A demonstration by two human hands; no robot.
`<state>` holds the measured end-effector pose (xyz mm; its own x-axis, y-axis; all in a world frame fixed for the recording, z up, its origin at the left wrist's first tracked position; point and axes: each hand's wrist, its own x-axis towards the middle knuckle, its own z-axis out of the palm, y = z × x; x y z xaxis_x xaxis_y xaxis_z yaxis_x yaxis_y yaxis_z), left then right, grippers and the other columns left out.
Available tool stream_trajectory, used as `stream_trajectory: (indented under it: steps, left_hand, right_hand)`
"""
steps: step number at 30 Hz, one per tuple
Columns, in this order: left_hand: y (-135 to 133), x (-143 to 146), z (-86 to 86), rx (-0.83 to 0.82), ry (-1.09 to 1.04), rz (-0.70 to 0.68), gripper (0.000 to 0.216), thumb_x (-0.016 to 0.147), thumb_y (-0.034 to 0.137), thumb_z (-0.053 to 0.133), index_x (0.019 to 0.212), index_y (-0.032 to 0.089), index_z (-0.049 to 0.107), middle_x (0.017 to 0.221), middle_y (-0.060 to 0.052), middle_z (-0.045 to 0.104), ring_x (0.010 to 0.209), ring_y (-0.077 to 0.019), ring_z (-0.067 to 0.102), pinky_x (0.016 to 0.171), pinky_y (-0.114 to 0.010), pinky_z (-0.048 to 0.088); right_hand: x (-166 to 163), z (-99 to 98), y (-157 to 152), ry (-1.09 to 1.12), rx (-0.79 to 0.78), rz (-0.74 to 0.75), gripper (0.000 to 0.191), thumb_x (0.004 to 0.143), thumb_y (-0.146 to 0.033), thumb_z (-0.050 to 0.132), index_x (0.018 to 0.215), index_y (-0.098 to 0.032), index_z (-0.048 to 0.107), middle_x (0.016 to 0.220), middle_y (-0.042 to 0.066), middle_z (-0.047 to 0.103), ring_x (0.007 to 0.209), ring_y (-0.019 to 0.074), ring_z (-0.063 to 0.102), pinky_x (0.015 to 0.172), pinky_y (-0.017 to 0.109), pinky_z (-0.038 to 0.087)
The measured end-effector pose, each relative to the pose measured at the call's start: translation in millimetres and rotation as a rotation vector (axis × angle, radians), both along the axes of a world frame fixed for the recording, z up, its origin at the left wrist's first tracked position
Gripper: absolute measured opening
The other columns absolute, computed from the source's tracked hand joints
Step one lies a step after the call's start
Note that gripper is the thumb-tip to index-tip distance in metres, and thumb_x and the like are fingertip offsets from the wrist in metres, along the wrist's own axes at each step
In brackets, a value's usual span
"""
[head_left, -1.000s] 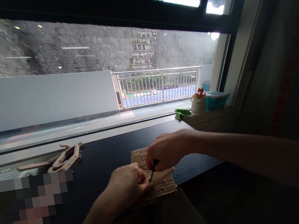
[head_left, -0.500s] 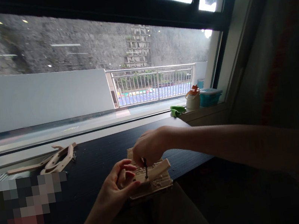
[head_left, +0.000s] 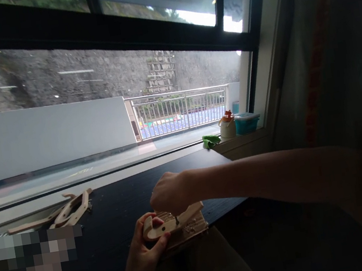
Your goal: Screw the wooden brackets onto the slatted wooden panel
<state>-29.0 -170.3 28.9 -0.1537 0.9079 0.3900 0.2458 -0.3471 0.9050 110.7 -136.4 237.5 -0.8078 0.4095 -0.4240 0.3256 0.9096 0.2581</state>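
Observation:
A hook-shaped pale wooden piece [head_left: 155,234] with a dark hole lies over a block of corrugated cardboard [head_left: 200,225]. My left hand [head_left: 141,240] is closed round its curved end, thumb on the near side and fingers on the far side. Above the wood, my right hand [head_left: 169,193] is curled into a fist round a tool with a thin dark metal shaft [head_left: 177,221]. The shaft stands nearly upright, its lower end at the wood. My fist hides the handle, so its kind cannot be made out. Wood crumbs lie on the cardboard.
Several wooden parts [head_left: 72,210] with small screws beside them lie at the left of the dark table [head_left: 118,196]. A green cloth [head_left: 210,141], an orange-topped bottle [head_left: 227,126] and a teal box [head_left: 247,123] are on the window sill. My legs are below the table edge.
The view has tilted up. My right fist has turned and now covers more of the tool. My left fingers have closed in on the wood's hooked end, which shows more fully.

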Motion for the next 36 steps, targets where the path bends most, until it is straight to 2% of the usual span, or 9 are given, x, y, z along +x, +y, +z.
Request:
stream_trajectory:
  steps: [3,7,11,15,20,27,30,32,36]
  left_hand:
    - [0.9,2.1,-1.3,0.007,0.001,0.004,0.047,0.068,0.037,0.073,0.107,0.025,0.052,0.091,0.001,0.067,0.084,-0.0183,0.066,0.085,-0.031,0.052]
    - [0.9,5.5,2.1,-0.001,0.000,-0.003,0.048,0.066,0.035,0.074,0.107,0.025,0.051,0.089,0.002,0.066,0.085,-0.0178,0.065,0.088,-0.032,0.050]
    - [-2.1,6.2,8.5,0.019,0.020,0.014,0.047,0.065,0.035,0.073,0.105,0.023,0.051,0.089,0.000,0.066,0.085,-0.0192,0.066,0.087,-0.034,0.051]
    - [-2.4,4.9,9.3,0.038,0.057,0.025,0.045,0.065,0.036,0.072,0.103,0.022,0.052,0.089,-0.002,0.068,0.084,-0.0212,0.067,0.082,-0.036,0.054]
    - [-0.7,6.0,3.0,0.037,0.050,0.046,0.045,0.065,0.037,0.072,0.103,0.023,0.051,0.088,-0.001,0.066,0.085,-0.0207,0.065,0.087,-0.038,0.051]
    - [-4.0,9.1,11.6,0.031,0.069,0.048,0.043,0.065,0.035,0.073,0.101,0.023,0.053,0.088,-0.001,0.066,0.086,-0.0208,0.065,0.089,-0.038,0.051]
    - [-5.8,10.0,15.7,0.071,0.080,0.063,0.040,0.065,0.036,0.072,0.097,0.022,0.054,0.085,-0.001,0.066,0.082,-0.0209,0.066,0.084,-0.037,0.052]
    - [-5.9,9.8,15.6,0.094,0.085,0.063,0.038,0.066,0.036,0.071,0.097,0.022,0.054,0.084,0.000,0.066,0.081,-0.0205,0.066,0.082,-0.036,0.053]
    - [-5.1,9.0,11.1,0.096,0.095,0.052,0.035,0.068,0.035,0.072,0.096,0.023,0.055,0.085,0.000,0.065,0.082,-0.0190,0.065,0.079,-0.032,0.053]
  right_hand:
    - [2.4,-5.2,4.8,0.014,-0.004,0.011,0.022,0.075,-0.014,0.067,0.097,-0.011,0.071,0.090,0.007,0.070,0.084,0.0198,0.062,0.060,0.026,0.041]
    - [2.7,-12.6,8.6,0.017,0.004,-0.118,0.029,0.080,-0.027,0.063,0.100,-0.007,0.070,0.087,0.011,0.069,0.079,0.0212,0.063,0.056,0.026,0.042]
    - [-6.3,-6.5,1.4,-0.021,-0.005,-0.147,0.030,0.079,-0.028,0.064,0.098,-0.007,0.071,0.086,0.011,0.069,0.070,0.0182,0.062,0.052,0.024,0.041]
    - [-9.3,7.3,-7.5,-0.080,-0.039,-0.079,0.020,0.070,-0.017,0.069,0.084,-0.004,0.073,0.074,0.007,0.067,0.061,0.0141,0.058,0.051,0.022,0.039]
    - [-1.6,4.9,-2.4,0.009,-0.051,0.000,0.021,0.071,-0.004,0.063,0.090,-0.005,0.072,0.084,0.008,0.069,0.074,0.0159,0.060,0.056,0.023,0.038]
    - [5.9,-8.5,7.8,0.119,0.017,-0.159,0.028,0.085,-0.023,0.053,0.104,-0.009,0.069,0.100,0.012,0.068,0.087,0.0222,0.063,0.061,0.027,0.044]
    - [4.4,-3.7,4.2,0.101,0.063,-0.199,0.032,0.085,-0.031,0.056,0.102,-0.008,0.070,0.093,0.013,0.069,0.084,0.0242,0.064,0.062,0.030,0.046]
    - [2.4,1.5,-0.1,0.062,0.033,-0.172,0.030,0.080,-0.034,0.062,0.096,-0.010,0.072,0.086,0.010,0.070,0.077,0.0216,0.064,0.061,0.028,0.046]
    - [3.0,6.3,-5.3,0.008,-0.038,-0.094,0.020,0.073,-0.014,0.065,0.091,-0.008,0.072,0.082,0.007,0.070,0.072,0.0166,0.062,0.058,0.023,0.042]
